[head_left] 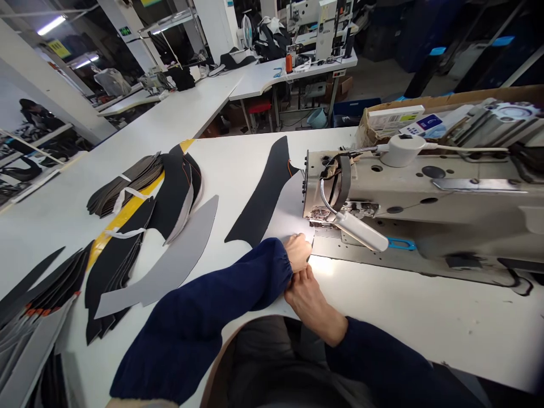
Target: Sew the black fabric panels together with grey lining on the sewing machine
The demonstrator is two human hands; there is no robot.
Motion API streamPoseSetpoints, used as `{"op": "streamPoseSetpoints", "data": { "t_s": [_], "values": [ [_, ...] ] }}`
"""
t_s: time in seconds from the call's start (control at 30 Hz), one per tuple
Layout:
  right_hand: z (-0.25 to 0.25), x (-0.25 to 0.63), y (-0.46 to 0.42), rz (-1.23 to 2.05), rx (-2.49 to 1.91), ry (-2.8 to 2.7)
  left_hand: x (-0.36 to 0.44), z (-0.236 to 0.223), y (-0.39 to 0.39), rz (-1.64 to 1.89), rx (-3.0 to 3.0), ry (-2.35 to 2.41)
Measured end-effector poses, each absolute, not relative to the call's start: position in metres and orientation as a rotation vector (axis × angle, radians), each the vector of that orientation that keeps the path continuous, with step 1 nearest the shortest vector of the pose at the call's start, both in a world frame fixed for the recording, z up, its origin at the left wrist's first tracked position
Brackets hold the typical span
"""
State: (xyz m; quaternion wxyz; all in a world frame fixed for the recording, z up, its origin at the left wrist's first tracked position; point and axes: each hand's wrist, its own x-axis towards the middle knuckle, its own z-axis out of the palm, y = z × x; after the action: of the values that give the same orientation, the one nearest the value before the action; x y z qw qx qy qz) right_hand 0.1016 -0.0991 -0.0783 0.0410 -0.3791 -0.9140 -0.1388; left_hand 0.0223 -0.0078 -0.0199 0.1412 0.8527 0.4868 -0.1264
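And here the left grip (pixel 297 252) and right grip (pixel 314 300) come pressed together at the near edge of the black-and-grey panel (pixel 260 195), pinching or not I can't tell, on the white desk (pixel 229 170), just left of the sewing machine (pixel 416 192).

The left arm (pixel 199 311) and right arm (pixel 374 357), both in navy sleeves, reach inward; the left hand (pixel 297 252) rests just above the right hand (pixel 312 300), almost touching.
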Motion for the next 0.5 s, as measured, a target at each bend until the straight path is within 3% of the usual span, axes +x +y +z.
{"op": "streamPoseSetpoints", "data": {
  "t_s": [0.5],
  "values": [
    [-0.058, 0.084, -0.095, -0.357, -1.121, -2.891, 0.001, -0.007, -0.014, -0.396, 2.452, 1.408]
  ]
}}
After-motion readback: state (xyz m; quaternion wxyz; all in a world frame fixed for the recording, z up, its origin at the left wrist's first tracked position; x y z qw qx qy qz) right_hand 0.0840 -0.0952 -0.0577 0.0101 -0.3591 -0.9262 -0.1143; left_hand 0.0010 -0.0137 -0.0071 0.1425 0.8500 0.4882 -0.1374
